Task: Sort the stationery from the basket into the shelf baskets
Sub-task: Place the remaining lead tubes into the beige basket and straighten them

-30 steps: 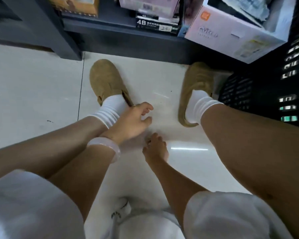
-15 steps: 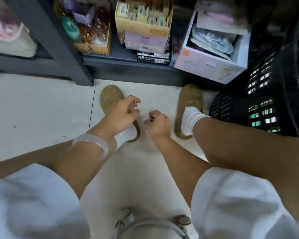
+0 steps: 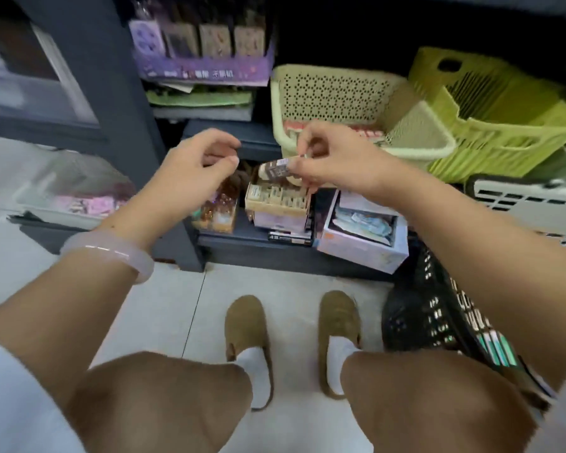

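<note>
Floor: pale tiles beneath the dark shelf.
Right hand: fingers pinching a small brown packet near shelf.
Left hand: fingers curled, holding nothing.

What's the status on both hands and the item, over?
Right hand pinches small brown item over the beige box. Left hand curled, holds nothing visible. Nothing in the way.
</note>
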